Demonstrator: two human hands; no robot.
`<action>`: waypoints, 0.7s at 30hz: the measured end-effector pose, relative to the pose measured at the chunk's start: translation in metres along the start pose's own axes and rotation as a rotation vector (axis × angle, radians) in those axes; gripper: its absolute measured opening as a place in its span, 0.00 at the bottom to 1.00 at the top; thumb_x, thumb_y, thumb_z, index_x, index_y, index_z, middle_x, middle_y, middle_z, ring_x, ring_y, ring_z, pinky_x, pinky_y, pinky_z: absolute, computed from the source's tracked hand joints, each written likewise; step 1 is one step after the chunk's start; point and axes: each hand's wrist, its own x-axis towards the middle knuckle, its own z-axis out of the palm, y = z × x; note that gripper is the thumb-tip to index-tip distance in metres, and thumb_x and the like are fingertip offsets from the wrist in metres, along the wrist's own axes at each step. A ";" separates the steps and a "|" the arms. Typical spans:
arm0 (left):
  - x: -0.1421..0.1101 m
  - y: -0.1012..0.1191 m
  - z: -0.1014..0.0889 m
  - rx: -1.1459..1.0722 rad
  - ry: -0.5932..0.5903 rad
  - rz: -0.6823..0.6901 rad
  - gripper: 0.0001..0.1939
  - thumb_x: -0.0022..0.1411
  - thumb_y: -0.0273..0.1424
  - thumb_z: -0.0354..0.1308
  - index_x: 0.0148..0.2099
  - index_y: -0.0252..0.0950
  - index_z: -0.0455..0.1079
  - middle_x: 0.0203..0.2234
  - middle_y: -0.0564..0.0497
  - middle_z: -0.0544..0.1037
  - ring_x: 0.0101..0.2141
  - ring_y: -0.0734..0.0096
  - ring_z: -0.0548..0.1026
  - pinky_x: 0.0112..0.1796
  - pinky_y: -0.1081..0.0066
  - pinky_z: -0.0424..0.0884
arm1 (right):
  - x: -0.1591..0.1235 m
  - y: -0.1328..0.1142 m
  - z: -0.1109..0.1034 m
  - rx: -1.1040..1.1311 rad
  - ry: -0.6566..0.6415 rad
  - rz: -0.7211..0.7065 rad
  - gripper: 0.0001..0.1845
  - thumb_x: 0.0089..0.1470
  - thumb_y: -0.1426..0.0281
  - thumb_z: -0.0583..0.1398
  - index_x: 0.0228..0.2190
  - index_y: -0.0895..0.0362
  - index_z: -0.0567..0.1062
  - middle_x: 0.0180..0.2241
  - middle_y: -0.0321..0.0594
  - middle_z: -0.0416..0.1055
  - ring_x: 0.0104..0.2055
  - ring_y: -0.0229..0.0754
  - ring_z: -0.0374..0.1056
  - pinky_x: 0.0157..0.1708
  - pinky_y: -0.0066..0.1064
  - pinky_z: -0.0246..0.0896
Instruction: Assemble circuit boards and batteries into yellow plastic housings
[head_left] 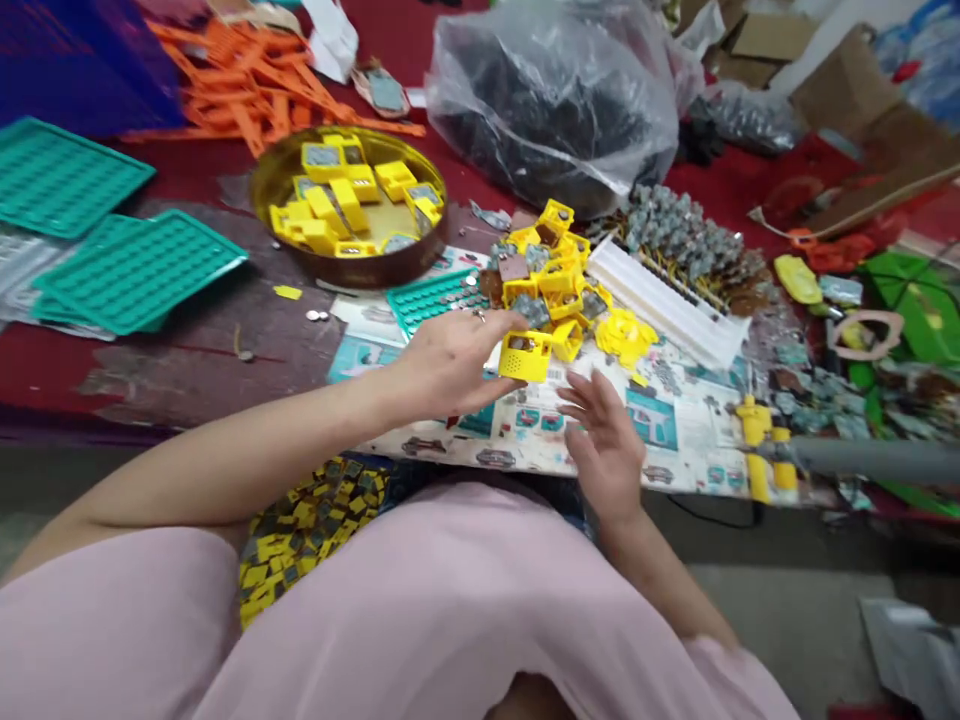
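Observation:
Between the thumb and fingers of my left hand is a small yellow plastic housing, its perforated face turned toward me and parts showing inside. My right hand is just to the right of it, fingers apart and holding nothing. Beyond both hands lies a pile of similar yellow housings, some with grey and brown pieces in or on them. A teal tray bearing small round metal pieces is partly hidden behind my left hand. Several flat yellow pieces lie right of the pile.
A round tin holds more yellow housings. Teal trays are stacked at left, near orange parts. A white rack stands beside grey wired parts. A grey-handled yellow tool lies at right; a plastic bag sits behind.

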 end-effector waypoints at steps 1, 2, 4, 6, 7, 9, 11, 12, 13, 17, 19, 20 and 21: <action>-0.002 0.007 0.008 -0.037 0.001 -0.008 0.22 0.60 0.37 0.60 0.54 0.32 0.69 0.44 0.40 0.80 0.45 0.55 0.79 0.47 0.60 0.72 | 0.008 -0.003 0.007 0.175 -0.062 0.132 0.32 0.58 0.57 0.62 0.62 0.44 0.64 0.54 0.42 0.75 0.50 0.45 0.75 0.45 0.40 0.76; -0.004 0.014 0.017 -0.100 0.011 -0.026 0.22 0.59 0.36 0.59 0.54 0.32 0.69 0.46 0.39 0.80 0.47 0.53 0.78 0.49 0.57 0.71 | 0.015 -0.003 0.012 0.296 -0.108 0.257 0.33 0.56 0.53 0.63 0.61 0.46 0.65 0.51 0.42 0.77 0.49 0.45 0.76 0.46 0.41 0.76; -0.009 0.024 0.031 -0.333 0.048 -0.115 0.25 0.57 0.35 0.62 0.56 0.33 0.68 0.54 0.38 0.76 0.55 0.52 0.73 0.56 0.55 0.67 | 0.025 -0.002 0.017 0.422 -0.113 0.380 0.34 0.54 0.50 0.64 0.59 0.47 0.69 0.49 0.41 0.78 0.46 0.45 0.77 0.46 0.43 0.77; -0.013 0.031 0.041 -0.745 0.078 -0.320 0.30 0.56 0.37 0.63 0.59 0.36 0.65 0.61 0.40 0.70 0.61 0.55 0.67 0.60 0.56 0.64 | 0.027 0.001 0.015 0.394 -0.039 0.355 0.31 0.54 0.52 0.64 0.57 0.47 0.71 0.48 0.40 0.78 0.46 0.44 0.77 0.47 0.43 0.77; -0.013 0.034 0.045 -1.006 0.065 -0.465 0.30 0.57 0.40 0.62 0.60 0.36 0.65 0.61 0.41 0.70 0.62 0.55 0.67 0.60 0.56 0.65 | 0.027 0.002 0.012 0.317 0.012 0.290 0.29 0.55 0.54 0.63 0.57 0.47 0.71 0.50 0.39 0.78 0.48 0.44 0.77 0.49 0.43 0.76; -0.010 0.041 0.051 -1.515 -0.004 -0.784 0.25 0.65 0.44 0.52 0.57 0.34 0.67 0.56 0.39 0.75 0.58 0.56 0.71 0.56 0.57 0.70 | 0.023 0.003 0.006 0.067 0.041 0.103 0.24 0.58 0.59 0.62 0.56 0.47 0.72 0.53 0.39 0.76 0.53 0.45 0.74 0.55 0.43 0.73; -0.004 0.046 0.057 -1.834 -0.023 -1.050 0.23 0.70 0.40 0.41 0.51 0.31 0.72 0.45 0.38 0.80 0.50 0.59 0.78 0.51 0.60 0.74 | 0.018 0.002 0.001 -0.201 -0.073 -0.084 0.19 0.61 0.64 0.59 0.53 0.47 0.75 0.55 0.39 0.74 0.59 0.45 0.70 0.62 0.44 0.66; -0.001 0.048 0.060 -1.907 0.008 -1.143 0.23 0.71 0.37 0.40 0.48 0.30 0.73 0.40 0.40 0.81 0.46 0.61 0.79 0.48 0.63 0.76 | 0.017 0.001 0.000 -0.294 -0.153 -0.150 0.17 0.62 0.65 0.58 0.51 0.47 0.77 0.56 0.38 0.74 0.60 0.45 0.69 0.65 0.45 0.62; 0.001 0.051 0.063 -1.941 0.068 -1.215 0.21 0.71 0.34 0.40 0.47 0.31 0.73 0.36 0.42 0.81 0.42 0.64 0.80 0.46 0.65 0.76 | 0.015 0.000 -0.001 -0.346 -0.213 -0.183 0.16 0.62 0.66 0.57 0.50 0.48 0.77 0.56 0.38 0.74 0.61 0.45 0.68 0.66 0.45 0.60; 0.002 0.057 0.068 -2.019 0.191 -1.316 0.18 0.69 0.29 0.43 0.49 0.30 0.72 0.30 0.45 0.81 0.37 0.67 0.80 0.46 0.66 0.77 | 0.014 -0.001 -0.004 -0.145 -0.074 0.048 0.22 0.60 0.60 0.60 0.55 0.48 0.73 0.55 0.39 0.75 0.57 0.45 0.72 0.61 0.44 0.67; 0.000 0.060 0.065 -2.038 0.190 -1.318 0.17 0.68 0.27 0.45 0.51 0.27 0.72 0.31 0.44 0.81 0.37 0.68 0.80 0.47 0.67 0.77 | 0.014 0.000 -0.007 0.133 0.009 0.271 0.28 0.55 0.53 0.64 0.55 0.48 0.72 0.49 0.39 0.78 0.50 0.44 0.76 0.53 0.42 0.74; -0.001 0.061 0.063 -2.033 0.194 -1.319 0.17 0.67 0.25 0.47 0.53 0.27 0.71 0.32 0.45 0.81 0.37 0.69 0.80 0.47 0.68 0.76 | 0.015 0.001 -0.009 0.265 0.019 0.363 0.30 0.52 0.51 0.65 0.54 0.48 0.73 0.45 0.38 0.80 0.46 0.44 0.77 0.49 0.41 0.76; -0.002 0.061 0.062 -2.024 0.198 -1.320 0.17 0.66 0.24 0.48 0.54 0.26 0.70 0.32 0.45 0.81 0.36 0.70 0.81 0.48 0.68 0.76 | 0.016 0.002 -0.011 0.372 0.017 0.434 0.30 0.50 0.50 0.66 0.53 0.48 0.74 0.42 0.37 0.81 0.43 0.43 0.78 0.46 0.40 0.77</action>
